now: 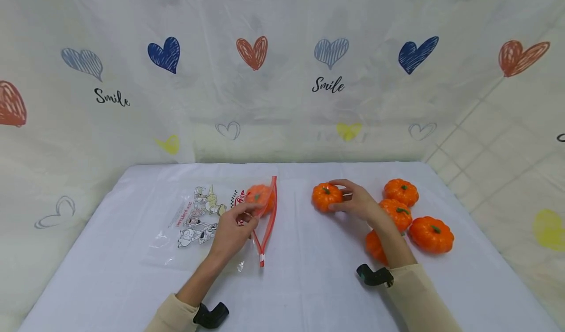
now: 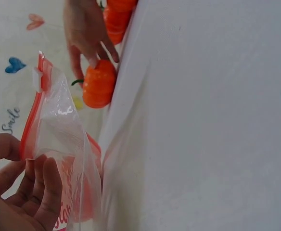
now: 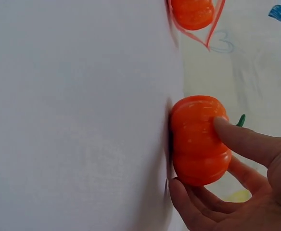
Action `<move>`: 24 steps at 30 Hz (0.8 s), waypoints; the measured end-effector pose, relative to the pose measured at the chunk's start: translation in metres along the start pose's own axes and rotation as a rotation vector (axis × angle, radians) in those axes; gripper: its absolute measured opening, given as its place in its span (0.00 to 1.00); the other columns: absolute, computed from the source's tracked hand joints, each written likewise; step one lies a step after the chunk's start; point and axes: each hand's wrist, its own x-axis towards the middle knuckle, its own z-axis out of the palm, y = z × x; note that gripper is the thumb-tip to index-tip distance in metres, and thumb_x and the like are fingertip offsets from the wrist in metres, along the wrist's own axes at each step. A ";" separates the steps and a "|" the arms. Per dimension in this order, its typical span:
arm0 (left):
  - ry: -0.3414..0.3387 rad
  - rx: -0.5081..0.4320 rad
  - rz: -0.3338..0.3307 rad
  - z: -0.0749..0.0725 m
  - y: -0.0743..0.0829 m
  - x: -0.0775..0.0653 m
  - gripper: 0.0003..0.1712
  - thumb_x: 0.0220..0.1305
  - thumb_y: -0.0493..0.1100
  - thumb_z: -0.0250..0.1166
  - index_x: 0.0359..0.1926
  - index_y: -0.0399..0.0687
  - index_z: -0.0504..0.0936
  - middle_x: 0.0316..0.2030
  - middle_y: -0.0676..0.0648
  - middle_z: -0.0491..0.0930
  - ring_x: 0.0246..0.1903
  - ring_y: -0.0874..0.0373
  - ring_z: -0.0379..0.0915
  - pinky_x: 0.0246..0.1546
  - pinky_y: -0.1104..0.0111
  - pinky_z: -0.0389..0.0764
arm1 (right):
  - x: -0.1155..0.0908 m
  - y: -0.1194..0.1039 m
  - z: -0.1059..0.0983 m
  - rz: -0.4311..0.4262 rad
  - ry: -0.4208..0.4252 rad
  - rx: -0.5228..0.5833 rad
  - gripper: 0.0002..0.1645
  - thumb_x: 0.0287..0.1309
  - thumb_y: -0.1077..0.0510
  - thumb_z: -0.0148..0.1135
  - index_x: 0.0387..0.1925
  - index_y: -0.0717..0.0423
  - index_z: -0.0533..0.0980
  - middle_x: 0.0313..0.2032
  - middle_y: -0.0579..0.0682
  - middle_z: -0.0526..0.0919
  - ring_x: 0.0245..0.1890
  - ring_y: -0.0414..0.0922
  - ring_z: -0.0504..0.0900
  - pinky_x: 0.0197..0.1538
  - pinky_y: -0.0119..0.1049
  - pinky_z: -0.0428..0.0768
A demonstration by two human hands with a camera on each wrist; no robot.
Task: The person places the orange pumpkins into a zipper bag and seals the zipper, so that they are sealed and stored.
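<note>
A clear zip bag with a red zip edge and printed cartoon figures lies on the table, its mouth toward the right. Inside it, near the mouth, is one orange toy pumpkin. My left hand pinches the red upper edge of the bag between thumb and fingers; the left wrist view shows the mouth parted. To the right of the bag, my right hand holds another small pumpkin with a green stem, thumb on one side and fingers on the other. That pumpkin sits at the table surface, apart from the bag.
Several more toy pumpkins are grouped on the right of the table, some partly behind my right forearm. A white cloth covers the table. Behind it hangs a pale sheet printed with hearts and the word Smile.
</note>
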 end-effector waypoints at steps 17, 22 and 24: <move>0.012 0.014 0.010 -0.002 0.002 0.000 0.18 0.65 0.34 0.65 0.53 0.52 0.89 0.45 0.44 0.85 0.39 0.56 0.76 0.26 0.73 0.81 | -0.001 -0.013 0.013 -0.050 0.053 0.062 0.42 0.60 0.50 0.74 0.74 0.42 0.68 0.73 0.60 0.68 0.69 0.63 0.72 0.67 0.60 0.77; 0.006 0.004 0.005 -0.002 0.002 0.000 0.17 0.66 0.34 0.65 0.53 0.52 0.89 0.45 0.43 0.84 0.40 0.54 0.75 0.27 0.74 0.81 | -0.001 -0.016 0.020 -0.041 0.044 0.069 0.44 0.61 0.51 0.73 0.76 0.47 0.65 0.71 0.62 0.68 0.68 0.64 0.74 0.71 0.60 0.75; 0.009 0.002 0.006 -0.002 0.002 0.000 0.17 0.66 0.34 0.65 0.53 0.52 0.89 0.45 0.43 0.84 0.40 0.54 0.75 0.26 0.74 0.80 | -0.001 -0.017 0.023 -0.031 0.038 0.072 0.44 0.62 0.51 0.73 0.75 0.48 0.65 0.71 0.63 0.69 0.68 0.63 0.74 0.71 0.59 0.75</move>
